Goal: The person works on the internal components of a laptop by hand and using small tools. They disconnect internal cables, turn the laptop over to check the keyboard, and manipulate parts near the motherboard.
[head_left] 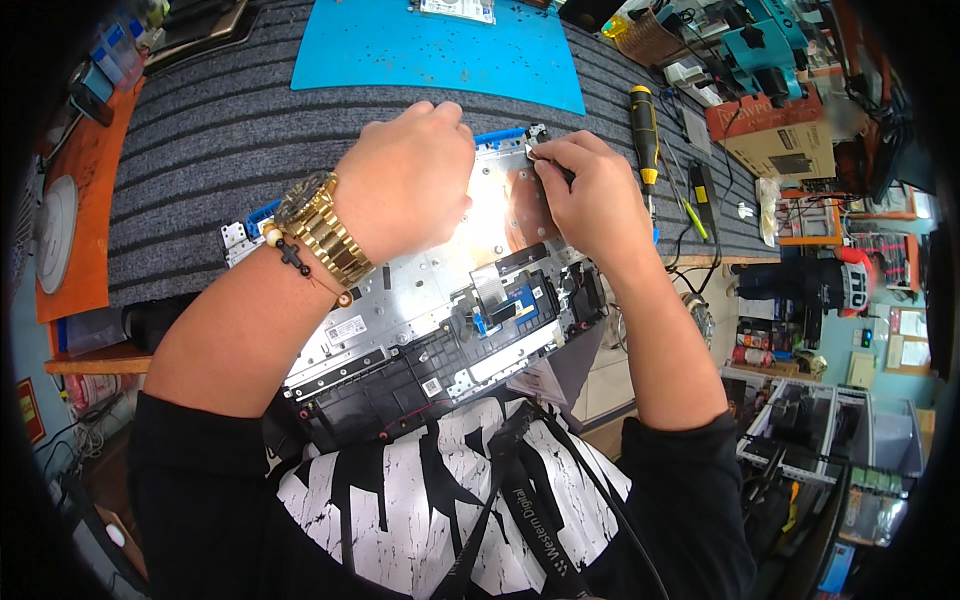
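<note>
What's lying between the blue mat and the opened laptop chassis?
Only bare grey ribbed mat, seen in the head view, between blue mat and chassis.

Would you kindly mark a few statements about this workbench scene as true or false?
1. The left hand rests on the opened laptop chassis. True.
2. The right hand is empty. False: its fingertips pinch a small dark tool at the chassis's far edge.
3. A gold watch sits on the left wrist. True.
4. The yellow-and-black screwdriver is held in the right hand. False: it lies on the grey mat, right of that hand.
5. The blue mat lies under the chassis. False: it lies beyond it.
</note>
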The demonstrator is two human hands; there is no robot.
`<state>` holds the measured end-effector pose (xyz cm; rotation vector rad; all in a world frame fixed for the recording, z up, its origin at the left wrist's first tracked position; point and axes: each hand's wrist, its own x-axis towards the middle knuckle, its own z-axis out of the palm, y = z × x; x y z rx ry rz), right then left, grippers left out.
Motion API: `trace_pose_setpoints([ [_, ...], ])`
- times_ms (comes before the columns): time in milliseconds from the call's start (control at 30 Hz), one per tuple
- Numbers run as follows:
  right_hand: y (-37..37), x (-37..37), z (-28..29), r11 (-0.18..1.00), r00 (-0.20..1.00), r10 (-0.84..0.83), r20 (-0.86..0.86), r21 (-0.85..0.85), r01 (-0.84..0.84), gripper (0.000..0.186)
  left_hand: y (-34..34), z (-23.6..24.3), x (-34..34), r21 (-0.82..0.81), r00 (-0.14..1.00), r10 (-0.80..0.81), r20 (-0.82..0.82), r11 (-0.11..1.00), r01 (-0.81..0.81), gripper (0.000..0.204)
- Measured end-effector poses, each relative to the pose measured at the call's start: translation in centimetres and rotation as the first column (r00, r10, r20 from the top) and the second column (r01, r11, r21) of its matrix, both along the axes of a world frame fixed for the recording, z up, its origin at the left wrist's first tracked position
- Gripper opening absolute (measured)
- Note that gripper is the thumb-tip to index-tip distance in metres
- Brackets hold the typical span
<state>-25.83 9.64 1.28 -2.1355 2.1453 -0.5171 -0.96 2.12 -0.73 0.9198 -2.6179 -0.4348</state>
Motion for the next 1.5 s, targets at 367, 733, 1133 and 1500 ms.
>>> trace_pose_setpoints([
  [367,0.4,1.2,-0.3,0.998,0.998,-0.055,-0.024,-0.011,0.055,0.022,0.0,0.0,0.0,0.024,1.0,-0.019,-0.02,1.0,0.019,0.041],
  [733,-3.7,-3.8,3.3,0.92,0.898,0.383,-0.215,0.169,-0.352,0.016,-0.1,0.1,0.0,0.04,1.0,-0.018,0.014,0.999,0.018,0.04],
  [1133,-7.4,-3.7,6.0,0.695,0.444,0.672,-0.592,0.3,-0.653,0.008,-0.1,0.3,0.1,0.032,1.0,-0.014,0.018,0.999,0.014,0.045],
  [1500,-3.7,-4.4,5.4,0.913,0.936,0.341,-0.082,0.268,-0.309,0.017,-0.2,0.6,0.3,0.089,0.998,0.014,0.063,0.996,-0.019,0.046],
])
